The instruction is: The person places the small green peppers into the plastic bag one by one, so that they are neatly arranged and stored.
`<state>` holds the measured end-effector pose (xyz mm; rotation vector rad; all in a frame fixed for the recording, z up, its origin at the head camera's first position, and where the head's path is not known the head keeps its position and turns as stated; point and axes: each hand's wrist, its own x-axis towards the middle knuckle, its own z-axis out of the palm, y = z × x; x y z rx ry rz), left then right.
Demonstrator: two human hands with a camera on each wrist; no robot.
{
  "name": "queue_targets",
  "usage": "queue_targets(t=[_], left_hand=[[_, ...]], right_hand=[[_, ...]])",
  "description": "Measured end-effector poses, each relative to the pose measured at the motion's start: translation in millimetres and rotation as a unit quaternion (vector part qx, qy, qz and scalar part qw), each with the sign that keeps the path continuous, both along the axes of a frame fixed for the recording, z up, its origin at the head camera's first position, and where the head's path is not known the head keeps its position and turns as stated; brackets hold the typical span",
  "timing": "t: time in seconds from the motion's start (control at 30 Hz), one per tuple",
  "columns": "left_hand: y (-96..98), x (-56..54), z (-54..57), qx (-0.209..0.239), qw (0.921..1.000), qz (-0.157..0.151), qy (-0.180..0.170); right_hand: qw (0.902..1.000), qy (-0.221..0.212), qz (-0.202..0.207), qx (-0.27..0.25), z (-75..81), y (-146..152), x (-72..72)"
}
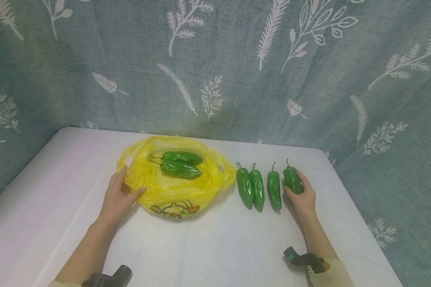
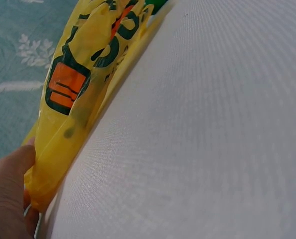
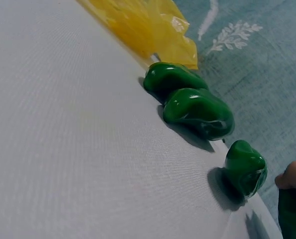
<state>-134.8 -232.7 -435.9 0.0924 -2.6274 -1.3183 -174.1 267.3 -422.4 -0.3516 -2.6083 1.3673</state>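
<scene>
A yellow plastic bag (image 1: 172, 191) lies spread on the table with two green peppers (image 1: 181, 169) in its opening, their stems pointing left. At the bag's left side, my left hand (image 1: 120, 193) holds the edge between thumb and fingers. To the right of the bag, three green peppers lie in a row, stems away from me; the nearest to the bag (image 1: 244, 187) is close beside its neighbour (image 1: 257, 189), and the third (image 1: 274, 189) lies apart. My right hand (image 1: 303, 197) grips another green pepper (image 1: 291, 177) at the row's right end, thumb on its left, fingers partly covering its right side.
A white cloth covers the table (image 1: 215, 247). Behind it and at both sides hangs a grey-green curtain (image 1: 136, 52) with white leaf prints. The table's right edge (image 1: 362, 223) runs a short way beyond my right hand.
</scene>
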Motion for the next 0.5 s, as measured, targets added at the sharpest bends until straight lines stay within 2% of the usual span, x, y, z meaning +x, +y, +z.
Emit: queue_targets(t=[0.23, 0.5], left_hand=[[1.0, 0.7, 0.6, -0.003, 1.0000, 0.006, -0.002], [1.1, -0.3, -1.1, 0.000, 0.9999, -0.001, 0.013]], right_hand=[[0.9999, 0.014, 0.000, -0.009, 5.0, -1.9, -1.6], [0.9990, 0.042, 0.011, -0.014, 10.2, -5.2, -2.0]])
